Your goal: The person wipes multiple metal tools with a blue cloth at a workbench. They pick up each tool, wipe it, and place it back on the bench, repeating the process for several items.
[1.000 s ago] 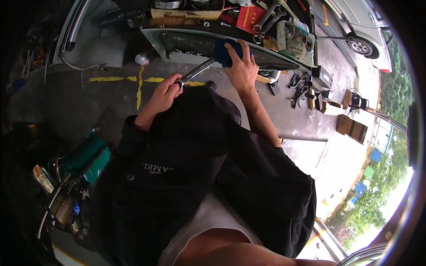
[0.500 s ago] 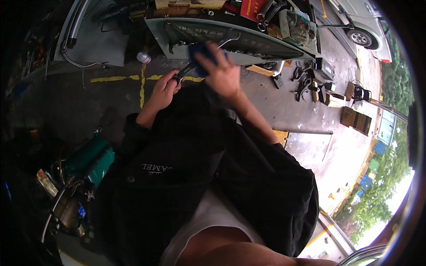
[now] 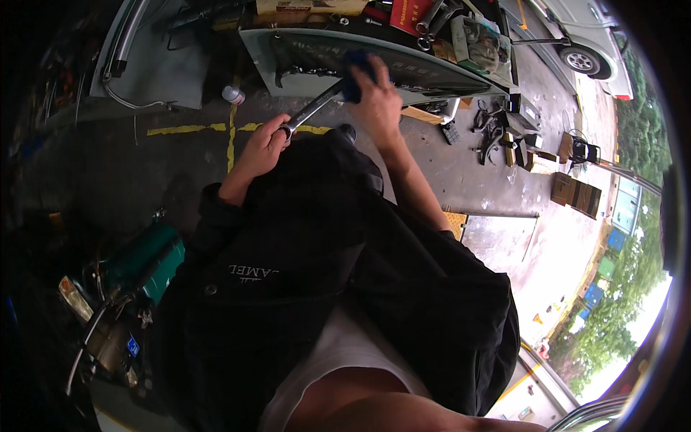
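From where I stand, the wrench (image 3: 317, 105) is up in the air just in front of the counter (image 3: 257, 61), slanting from the person's left hand (image 3: 260, 150) up to the right. The left fingers pinch its near ring end, thumb on top. The right hand (image 3: 377, 105) has its fingers bent over a blue cloth (image 3: 353, 78), pressing it against the upper shank; whether the cloth goes all the way round I can't tell, and the wrench's far end is hidden there.

It looks like solid steel, so I'd judge it fairly heavy for its length, wholly stiff and in no danger of breaking. The smooth, shiny shank could well be slippery if there's oil on it. The ring end gives a sure hold; mid-shank should balance better. The cloth looks soft and light, easily bunched.

The counter's front edge is the nearest obstacle, close beyond the right hand. On top sit other wrenches (image 3: 430, 25), a red booklet (image 3: 408, 16) and a box (image 3: 479, 45) stuffed with something crumpled. A small bottle (image 3: 233, 95) stands on the floor to the left, black parts (image 3: 491, 131) lie to the right, and a green tank (image 3: 155, 263) sits well apart, low on the left.
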A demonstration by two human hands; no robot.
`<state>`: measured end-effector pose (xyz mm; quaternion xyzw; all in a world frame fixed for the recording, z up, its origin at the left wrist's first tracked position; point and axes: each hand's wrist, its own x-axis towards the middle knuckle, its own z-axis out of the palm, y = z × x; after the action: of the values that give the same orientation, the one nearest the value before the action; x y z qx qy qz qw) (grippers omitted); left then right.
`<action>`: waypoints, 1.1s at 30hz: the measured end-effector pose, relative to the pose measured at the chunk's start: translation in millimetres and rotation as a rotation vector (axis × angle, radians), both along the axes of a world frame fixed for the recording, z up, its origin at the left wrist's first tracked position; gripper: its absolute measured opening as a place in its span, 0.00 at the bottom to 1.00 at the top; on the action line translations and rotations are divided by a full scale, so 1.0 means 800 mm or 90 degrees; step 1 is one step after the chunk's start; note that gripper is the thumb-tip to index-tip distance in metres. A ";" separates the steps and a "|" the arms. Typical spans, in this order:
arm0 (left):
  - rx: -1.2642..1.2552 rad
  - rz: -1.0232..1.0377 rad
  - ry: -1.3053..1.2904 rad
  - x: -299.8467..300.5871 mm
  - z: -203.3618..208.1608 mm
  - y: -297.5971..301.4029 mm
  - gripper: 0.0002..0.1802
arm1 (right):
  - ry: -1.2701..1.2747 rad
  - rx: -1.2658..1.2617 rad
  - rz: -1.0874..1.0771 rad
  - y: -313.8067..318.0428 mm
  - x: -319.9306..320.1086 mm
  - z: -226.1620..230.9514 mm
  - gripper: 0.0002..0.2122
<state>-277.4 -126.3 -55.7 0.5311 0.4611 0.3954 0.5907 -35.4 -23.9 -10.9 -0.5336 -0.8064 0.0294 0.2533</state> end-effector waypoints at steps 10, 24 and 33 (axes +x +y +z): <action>0.030 0.078 -0.004 0.010 -0.009 0.008 0.11 | -0.061 -0.041 0.216 -0.058 -0.040 0.015 0.34; -0.071 -0.014 -0.099 0.004 0.007 0.015 0.10 | -0.015 -0.037 0.110 -0.018 -0.017 0.006 0.29; 0.231 -0.018 0.328 -0.016 0.044 0.028 0.10 | -0.089 -0.094 0.114 -0.047 -0.044 0.028 0.32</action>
<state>-290.2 -103.8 -20.7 0.7171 0.5096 0.3157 0.3556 -70.6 -61.2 11.2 -0.4776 -0.8620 0.0737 0.1533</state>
